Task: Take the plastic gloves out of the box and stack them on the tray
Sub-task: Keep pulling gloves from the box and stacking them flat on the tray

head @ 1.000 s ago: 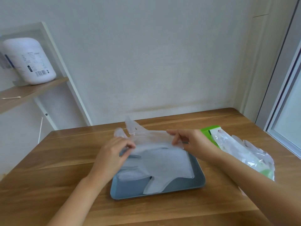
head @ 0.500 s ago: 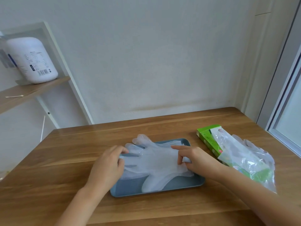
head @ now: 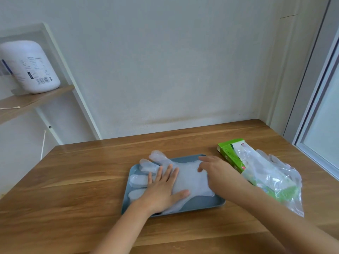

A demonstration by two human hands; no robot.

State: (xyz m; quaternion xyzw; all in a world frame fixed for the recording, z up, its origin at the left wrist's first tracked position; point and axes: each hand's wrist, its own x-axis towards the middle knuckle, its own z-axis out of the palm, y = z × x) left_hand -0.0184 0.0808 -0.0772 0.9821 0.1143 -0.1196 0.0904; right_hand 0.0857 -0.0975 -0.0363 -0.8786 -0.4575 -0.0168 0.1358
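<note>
A blue-grey tray (head: pixel 203 204) lies on the wooden table, and clear plastic gloves (head: pixel 190 177) lie flat on it with their fingers pointing left, over the tray's rim. My left hand (head: pixel 163 189) rests palm-down on the gloves, fingers spread. My right hand (head: pixel 216 171) presses flat on their right end. To the right of the tray lies the green glove box (head: pixel 229 154) with a loose bunch of plastic gloves (head: pixel 271 175) spilling out of it toward the table's right side.
The wooden table (head: pixel 82 180) meets the wall at the back. A wooden shelf (head: pixel 31 101) at the upper left carries a white jar (head: pixel 31 66) and a cotton swab. A window frame (head: pixel 319 125) stands at the right.
The glove held up between both hands came down onto the stack on the tray. Both hands let go of it and now lie flat on top.
</note>
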